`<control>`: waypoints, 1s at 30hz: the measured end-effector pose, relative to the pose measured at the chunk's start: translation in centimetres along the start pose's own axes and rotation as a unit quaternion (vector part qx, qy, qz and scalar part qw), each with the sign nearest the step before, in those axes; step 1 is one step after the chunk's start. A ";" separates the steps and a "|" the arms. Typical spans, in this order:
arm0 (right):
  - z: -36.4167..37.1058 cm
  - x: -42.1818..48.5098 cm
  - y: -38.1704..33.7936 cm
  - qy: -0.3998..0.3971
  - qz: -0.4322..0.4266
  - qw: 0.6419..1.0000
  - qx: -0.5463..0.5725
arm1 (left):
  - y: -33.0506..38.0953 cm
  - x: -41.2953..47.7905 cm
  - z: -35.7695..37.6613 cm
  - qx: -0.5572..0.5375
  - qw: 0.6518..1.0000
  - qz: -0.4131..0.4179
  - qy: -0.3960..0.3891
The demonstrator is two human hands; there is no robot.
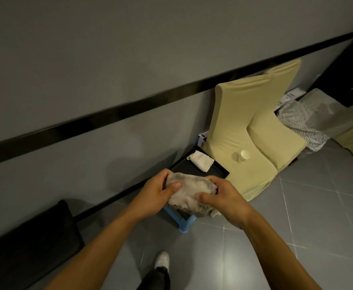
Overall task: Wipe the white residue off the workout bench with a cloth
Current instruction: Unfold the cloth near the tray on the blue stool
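Observation:
A crumpled grey-white cloth (189, 190) is held in front of me between both hands. My left hand (154, 194) grips its left side with the thumb on top. My right hand (223, 200) grips its right side, thumb pressed into the fabric. A black padded bench (29, 245) lies at the lower left along the wall; no white residue shows on its visible part. Both hands are well to the right of the bench and above the floor.
A black tray (217, 171) on a blue stool (184, 225) carries a folded white cloth (200, 160). Yellow cushions (244, 130) lean on the wall with a paper cup (245, 155) on them. Patterned fabric and dark items fill the right corner. My shoe (162, 261) stands on grey tiles.

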State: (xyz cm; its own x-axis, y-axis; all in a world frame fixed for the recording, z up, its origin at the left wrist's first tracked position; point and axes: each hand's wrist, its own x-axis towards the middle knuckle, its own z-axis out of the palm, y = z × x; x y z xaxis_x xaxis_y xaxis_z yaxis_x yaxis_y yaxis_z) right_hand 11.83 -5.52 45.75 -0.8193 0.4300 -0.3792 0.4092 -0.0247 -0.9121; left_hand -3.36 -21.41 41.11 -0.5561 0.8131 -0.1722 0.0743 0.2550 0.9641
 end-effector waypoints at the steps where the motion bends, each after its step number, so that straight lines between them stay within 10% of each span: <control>1: -0.8 1.2 0.3 0.004 0.002 1.000 0.012 | -0.2 0.9 0.7 0.014 1.000 -0.004 0.005; 7: -4.5 6.4 4.5 0.011 0.012 0.999 0.036 | -1.5 6.0 5.6 -0.053 0.998 -0.043 -0.009; 14: -9.0 15.9 10.8 0.133 0.019 0.991 0.010 | -7.8 15.5 10.0 0.002 0.967 -0.137 0.215; 22: -13.1 27.4 24.1 0.034 0.177 0.979 -0.092 | -18.0 19.0 17.1 0.169 0.911 -0.294 0.234; 30: -8.8 38.4 32.9 -0.124 0.121 0.961 -0.214 | -26.6 19.9 20.5 0.207 0.878 -0.343 0.263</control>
State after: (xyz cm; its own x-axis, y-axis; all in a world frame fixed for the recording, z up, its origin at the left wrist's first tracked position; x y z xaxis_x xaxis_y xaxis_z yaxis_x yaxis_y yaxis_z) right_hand -2.64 18.08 2.56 -0.7281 0.2280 -0.6465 0.6842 0.2994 -0.6650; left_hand 0.55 -1.30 7.88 -0.8841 0.0675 -0.4623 -0.1943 0.8467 0.4953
